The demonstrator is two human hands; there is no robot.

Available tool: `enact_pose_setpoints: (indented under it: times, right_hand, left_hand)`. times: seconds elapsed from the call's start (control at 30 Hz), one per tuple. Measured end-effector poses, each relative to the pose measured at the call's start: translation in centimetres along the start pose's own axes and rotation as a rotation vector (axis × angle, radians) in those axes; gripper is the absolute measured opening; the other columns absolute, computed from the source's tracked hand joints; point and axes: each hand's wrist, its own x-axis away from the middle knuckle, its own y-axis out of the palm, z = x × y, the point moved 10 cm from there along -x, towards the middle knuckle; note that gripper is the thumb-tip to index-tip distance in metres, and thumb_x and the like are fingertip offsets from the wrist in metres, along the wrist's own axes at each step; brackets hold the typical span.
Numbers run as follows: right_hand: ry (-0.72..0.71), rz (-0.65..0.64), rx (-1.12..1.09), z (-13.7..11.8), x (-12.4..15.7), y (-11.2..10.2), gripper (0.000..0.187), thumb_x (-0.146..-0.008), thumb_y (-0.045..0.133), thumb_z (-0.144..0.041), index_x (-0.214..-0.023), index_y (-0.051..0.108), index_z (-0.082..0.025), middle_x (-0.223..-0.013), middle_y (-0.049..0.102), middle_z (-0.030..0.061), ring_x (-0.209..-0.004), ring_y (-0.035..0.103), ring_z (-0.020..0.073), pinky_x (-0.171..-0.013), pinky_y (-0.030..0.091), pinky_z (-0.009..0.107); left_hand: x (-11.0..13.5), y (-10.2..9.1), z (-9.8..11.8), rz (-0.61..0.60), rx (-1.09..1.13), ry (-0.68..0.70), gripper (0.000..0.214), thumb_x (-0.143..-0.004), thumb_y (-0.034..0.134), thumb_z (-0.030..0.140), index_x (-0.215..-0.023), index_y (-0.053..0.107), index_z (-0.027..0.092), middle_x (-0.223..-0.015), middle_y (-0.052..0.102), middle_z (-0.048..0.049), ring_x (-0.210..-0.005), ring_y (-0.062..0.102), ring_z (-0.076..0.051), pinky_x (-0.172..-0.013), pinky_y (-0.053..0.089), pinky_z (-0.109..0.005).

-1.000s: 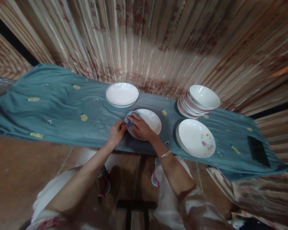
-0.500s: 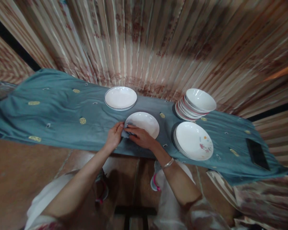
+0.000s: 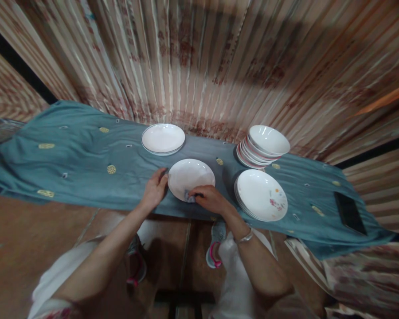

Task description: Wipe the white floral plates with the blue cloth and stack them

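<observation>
In the head view a white plate (image 3: 189, 175) lies near the front edge of the cloth-covered table. My left hand (image 3: 155, 188) grips its left rim with thumb and fingers. Bunched in my right hand (image 3: 209, 198) is a small grey-blue cloth (image 3: 189, 196), pressed on the plate's front rim. The fingers of that hand are closed round it, so part of the cloth is hidden. Just behind stands a short stack of white plates with a dark rim line (image 3: 163, 138).
To the right is a stack of floral plates (image 3: 261, 195), with a stack of white bowls (image 3: 269, 139) behind it. A dark phone-like slab (image 3: 350, 212) lies at the right on the blue-green tablecloth (image 3: 86, 164). A pleated curtain (image 3: 193, 66) hangs behind the table.
My right hand has moved with the cloth from the plate's left side to its front rim, away from my left hand. My left hand stays at the left rim.
</observation>
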Motion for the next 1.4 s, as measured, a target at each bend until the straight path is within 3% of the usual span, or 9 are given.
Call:
enact_pose_setpoints:
  times: [0.13,0.27,0.4,0.57,0.7,0.9,1.07,1.23,1.4]
  right_hand:
    - [0.037,0.217,-0.099,1.4,0.9,-2.4,0.036,-0.077,0.050,-0.006,-0.091,0.079,-0.021,-0.097,0.080,0.0020,-0.090,0.074,0.0181,-0.086,0.055,0.029]
    - [0.112,0.458,-0.339,3.4,1.7,-5.1,0.023,-0.076,0.057,-0.019,-0.085,0.078,-0.023,-0.096,0.080,0.0017,-0.094,0.073,0.0214,-0.091,0.054,0.034]
    - [0.181,0.610,-0.656,5.3,2.3,-6.2,0.016,-0.070,0.065,-0.028,-0.080,0.077,-0.023,-0.082,0.077,-0.0012,-0.078,0.068,0.0180,-0.076,0.053,0.029]
    - [0.189,0.644,-1.069,5.9,2.5,-6.0,0.011,-0.060,0.067,-0.024,-0.071,0.070,-0.021,-0.060,0.061,-0.0070,-0.053,0.046,0.0090,-0.052,0.038,0.021]
    - [0.173,0.624,-1.209,5.7,2.4,-6.5,0.016,-0.060,0.066,-0.018,-0.076,0.068,-0.022,-0.063,0.061,-0.0075,-0.054,0.048,0.0100,-0.053,0.041,0.022]
    - [0.097,0.685,-1.357,6.2,2.6,-8.2,0.021,-0.064,0.064,-0.013,-0.082,0.068,-0.021,-0.074,0.068,-0.0058,-0.063,0.059,0.0117,-0.061,0.052,0.023]
    - [0.015,0.685,-1.429,6.5,2.5,-9.4,0.016,-0.072,0.063,-0.014,-0.083,0.063,-0.024,-0.076,0.068,-0.0060,-0.072,0.066,0.0123,-0.072,0.058,0.025]
    - [0.022,0.700,-1.448,6.6,2.4,-9.6,0.019,-0.071,0.062,-0.011,-0.086,0.065,-0.023,-0.078,0.069,-0.0055,-0.065,0.062,0.0109,-0.065,0.056,0.023]
    - [-0.010,0.727,-1.292,6.1,2.2,-10.3,0.015,-0.072,0.064,-0.018,-0.087,0.068,-0.021,-0.074,0.067,-0.0053,-0.060,0.059,0.0110,-0.062,0.054,0.024]
  left_hand:
    - [1.8,1.0,4.5,-0.035,-0.272,0.291,0.054,-0.090,0.053,0.051,-0.132,0.060,0.017,-0.156,0.044,-0.0183,-0.142,0.043,-0.033,-0.117,0.034,-0.053]
    - [5.3,5.3,7.2,-0.285,-0.443,0.524,0.039,-0.091,0.058,0.043,-0.120,0.068,0.020,-0.142,0.060,-0.0163,-0.141,0.045,-0.034,-0.119,0.027,-0.059]
    - [7.5,8.7,6.8,-0.460,-0.611,0.613,0.026,-0.091,0.061,0.029,-0.113,0.072,0.021,-0.127,0.070,-0.0149,-0.134,0.053,-0.036,-0.117,0.016,-0.071]
    - [7.5,10.0,5.3,-0.506,-0.701,0.623,0.030,-0.096,0.048,0.018,-0.111,0.073,0.023,-0.122,0.074,-0.0100,-0.124,0.062,-0.027,-0.117,0.029,-0.059]
    - [7.2,9.8,5.5,-0.464,-0.649,0.616,0.030,-0.097,0.047,0.020,-0.111,0.073,0.024,-0.118,0.075,-0.0076,-0.121,0.063,-0.023,-0.118,0.030,-0.052]
    - [5.5,8.2,7.9,-0.357,-0.422,0.479,0.025,-0.093,0.051,0.023,-0.101,0.075,0.022,-0.109,0.078,-0.0096,-0.108,0.070,-0.024,-0.119,0.028,-0.053]
    - [3.6,5.0,9.9,-0.157,-0.082,0.272,0.011,-0.081,0.066,0.028,-0.080,0.077,0.024,-0.091,0.079,-0.0053,-0.097,0.071,-0.027,-0.116,0.031,-0.048]
    - [2.8,3.3,8.9,-0.060,0.431,-0.099,0.029,-0.067,0.080,0.046,-0.073,0.076,0.018,-0.066,0.072,-0.0029,-0.063,0.062,-0.019,-0.070,0.050,-0.032]
    - [3.4,4.4,7.6,-0.049,0.806,-0.352,0.040,-0.049,0.093,0.040,-0.073,0.075,0.013,-0.068,0.074,-0.0076,-0.065,0.066,-0.019,-0.063,0.047,-0.028]
